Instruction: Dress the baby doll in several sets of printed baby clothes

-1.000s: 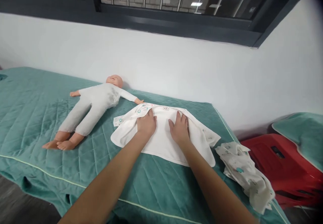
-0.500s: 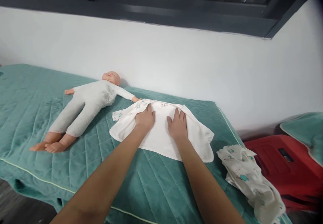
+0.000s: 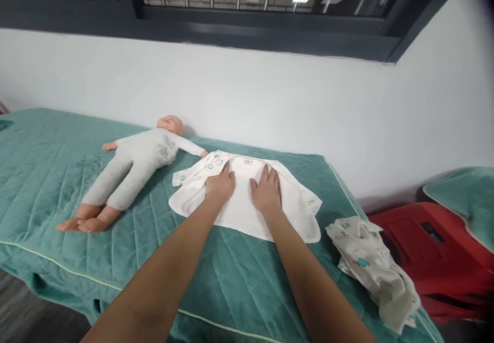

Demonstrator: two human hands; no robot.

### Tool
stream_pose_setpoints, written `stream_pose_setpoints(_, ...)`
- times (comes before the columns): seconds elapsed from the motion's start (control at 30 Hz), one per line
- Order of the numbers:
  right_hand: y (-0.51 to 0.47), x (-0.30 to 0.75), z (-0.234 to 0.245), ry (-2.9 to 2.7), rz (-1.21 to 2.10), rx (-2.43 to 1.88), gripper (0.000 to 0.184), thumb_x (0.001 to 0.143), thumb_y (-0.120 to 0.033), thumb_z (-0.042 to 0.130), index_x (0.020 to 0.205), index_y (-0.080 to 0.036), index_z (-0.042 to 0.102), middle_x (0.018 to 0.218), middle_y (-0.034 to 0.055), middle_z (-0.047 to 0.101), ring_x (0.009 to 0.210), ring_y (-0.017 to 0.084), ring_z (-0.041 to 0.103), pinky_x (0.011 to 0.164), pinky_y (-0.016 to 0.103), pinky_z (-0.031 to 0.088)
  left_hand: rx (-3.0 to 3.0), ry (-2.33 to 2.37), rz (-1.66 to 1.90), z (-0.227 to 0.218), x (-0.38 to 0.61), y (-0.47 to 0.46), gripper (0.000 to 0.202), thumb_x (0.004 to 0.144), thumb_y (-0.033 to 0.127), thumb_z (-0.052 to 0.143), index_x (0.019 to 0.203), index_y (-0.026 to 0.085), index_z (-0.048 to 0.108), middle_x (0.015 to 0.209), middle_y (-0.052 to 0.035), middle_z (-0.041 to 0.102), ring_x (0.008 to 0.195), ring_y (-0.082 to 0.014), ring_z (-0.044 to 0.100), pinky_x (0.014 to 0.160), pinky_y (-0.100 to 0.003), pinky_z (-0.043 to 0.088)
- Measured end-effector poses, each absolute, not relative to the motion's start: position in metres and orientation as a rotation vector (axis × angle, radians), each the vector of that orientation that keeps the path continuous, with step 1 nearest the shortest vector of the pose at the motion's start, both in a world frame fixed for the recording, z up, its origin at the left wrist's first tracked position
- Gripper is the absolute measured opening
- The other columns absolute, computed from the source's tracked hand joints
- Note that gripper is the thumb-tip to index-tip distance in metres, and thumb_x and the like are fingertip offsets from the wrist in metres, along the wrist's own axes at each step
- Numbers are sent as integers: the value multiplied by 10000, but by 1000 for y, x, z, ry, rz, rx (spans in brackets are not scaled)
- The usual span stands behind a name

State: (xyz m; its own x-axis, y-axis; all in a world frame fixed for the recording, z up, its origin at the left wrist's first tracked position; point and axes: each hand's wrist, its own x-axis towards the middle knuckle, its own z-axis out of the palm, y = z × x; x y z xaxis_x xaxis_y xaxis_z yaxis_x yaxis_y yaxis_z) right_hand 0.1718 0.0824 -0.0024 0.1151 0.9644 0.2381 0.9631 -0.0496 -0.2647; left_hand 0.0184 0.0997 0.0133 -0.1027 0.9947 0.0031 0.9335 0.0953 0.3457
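A white baby shirt (image 3: 243, 214) lies spread open on the green quilted cover, its plain inside facing up and a small label at the neck. My left hand (image 3: 219, 184) rests on the shirt's left part beside the printed, folded-over front, fingers stretched toward the collar. On the right part, my right hand (image 3: 267, 188) lies flat with its fingers apart. Neither hand grips the cloth. To the left, a baby doll (image 3: 144, 152) in a pale, worn body lies on its back, one hand close to the shirt's upper left edge.
A crumpled printed baby garment (image 3: 372, 266) lies near the right edge of the green quilted cover (image 3: 227, 286). Beyond that edge sits a red case or chair (image 3: 436, 250) with green cloth (image 3: 463, 193) over it. A white wall (image 3: 270, 101) and dark window frame (image 3: 231, 31) stand behind.
The view has shifted slightly, showing more of the window. Both hands stay on the shirt with almost the same pose; the shirt and doll lie as before.
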Motion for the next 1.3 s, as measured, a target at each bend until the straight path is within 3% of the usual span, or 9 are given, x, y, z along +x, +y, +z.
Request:
stream_pose_setpoints(0.43, 99, 178, -5, -1966, 163, -2163, 698, 993, -453, 264, 1520, 5, 236, 1542, 281, 293, 1453, 355, 263, 1167, 460, 231, 1972, 2149, 318, 11, 17, 106, 592, 988, 471, 198, 1489, 191, 341, 1495, -191, 441, 1384, -338, 421, 1063, -511, 379)
stream_pose_setpoints(0.7, 95, 174, 0, -2013, 203, -2199, 720, 1004, -450, 231, 1524, 45, 184, 1562, 303, 226, 1468, 352, 235, 1179, 459, 209, 1961, 2173, 306, 12, 25, 91, 620, 993, 445, 185, 1332, 52, 525, 1251, -255, 630, 1219, -331, 587, 1017, -482, 420)
stream_pose_setpoints(0.8, 87, 171, 0, -2048, 191, -2181, 731, 1004, -450, 234, 1518, 66, 176, 1570, 319, 166, 1480, 365, 186, 1187, 462, 187, 1982, 2201, 323, 9, 30, 83, 610, 992, 423, 209, 1350, 29, 506, 1346, -253, 568, 1309, -314, 506, 1095, -463, 345)
stream_pose_setpoints(0.97, 65, 166, 0, -2144, 124, -2093, 737, 1001, -464, 231, 1509, 70, 215, 1598, 270, 115, 1503, 342, 77, 1210, 439, 115, 2033, 2199, 346, 5, 33, 68, 647, 983, 418, 209, 1476, 21, 345, 1511, -218, 407, 1421, -308, 350, 1166, -455, 242)
stream_pose_setpoints(1.07, 48, 163, 2, -2206, 92, -2046, 739, 1002, -480, 231, 1511, 56, 235, 1599, 253, 142, 1502, 337, 98, 1209, 444, 115, 2073, 2165, 353, 4, 32, 57, 667, 980, 416, 206, 1514, 22, 271, 1556, -196, 343, 1457, -288, 285, 1199, -445, 181)
stream_pose_setpoints(1.3, -1, 161, 8, -2377, 38, -1897, 672, 1015, -455, 226, 1507, -4, 304, 1591, 212, 224, 1497, 290, 181, 1200, 438, 176, 2208, 2028, 349, 3, 27, 18, 621, 989, 390, 218, 1507, 63, 319, 1604, -139, 245, 1502, -254, 187, 1223, -435, 155)
